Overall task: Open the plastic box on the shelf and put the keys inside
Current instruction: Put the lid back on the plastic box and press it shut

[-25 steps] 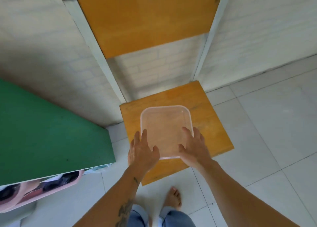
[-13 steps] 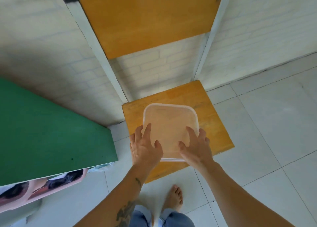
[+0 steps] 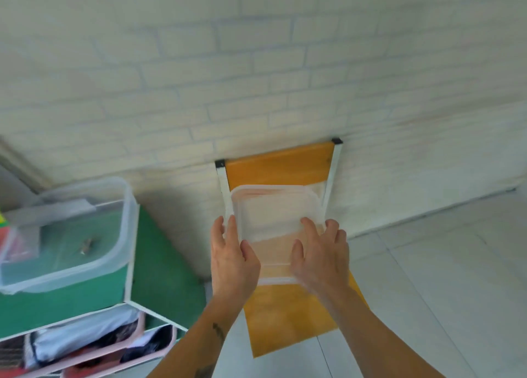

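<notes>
A: Both hands have the clear lid — left hand (image 3: 232, 260) on its left edge, right hand (image 3: 319, 257) on its right, fingers spread, above the wooden chair (image 3: 288, 320).

B: And the plastic box (image 3: 68, 235)?

A: Open on the green shelf (image 3: 159, 263), well apart to the left. Keys? Something small lies inside — too blurred to tell.

B: Risk?

A: A loose palm grip — the lid (image 3: 273, 223) could slip and drop.

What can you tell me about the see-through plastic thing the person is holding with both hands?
The clear plastic lid is a rounded square with a raised rim, thin and slightly blurred. It is held tilted in the air over the orange chair. The left hand grips its left edge, the right hand its right edge, fingers spread on top.
</notes>
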Tool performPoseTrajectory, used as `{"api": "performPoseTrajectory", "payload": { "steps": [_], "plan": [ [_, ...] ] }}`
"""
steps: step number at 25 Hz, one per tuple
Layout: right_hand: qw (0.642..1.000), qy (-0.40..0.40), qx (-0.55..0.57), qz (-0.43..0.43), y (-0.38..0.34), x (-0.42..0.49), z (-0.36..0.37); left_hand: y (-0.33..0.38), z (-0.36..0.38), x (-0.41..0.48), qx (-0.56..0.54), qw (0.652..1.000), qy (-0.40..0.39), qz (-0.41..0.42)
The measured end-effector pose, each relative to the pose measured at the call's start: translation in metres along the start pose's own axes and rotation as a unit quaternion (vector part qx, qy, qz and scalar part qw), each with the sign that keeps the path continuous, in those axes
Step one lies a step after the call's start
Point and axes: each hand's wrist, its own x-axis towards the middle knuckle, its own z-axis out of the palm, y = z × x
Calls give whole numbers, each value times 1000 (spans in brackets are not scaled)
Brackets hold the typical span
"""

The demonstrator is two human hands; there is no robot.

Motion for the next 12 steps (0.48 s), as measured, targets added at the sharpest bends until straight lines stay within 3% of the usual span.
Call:
{"api": "performPoseTrajectory", "payload": {
  "steps": [6,12],
  "plan": [
    [994,67,5,-81,-85,7,-41,-3,-88,24,-15,997,75,-5],
    [991,58,-11,-117,-197,-12,-39,-58,-185,46,-8,993,106,-52]
  ]
}}
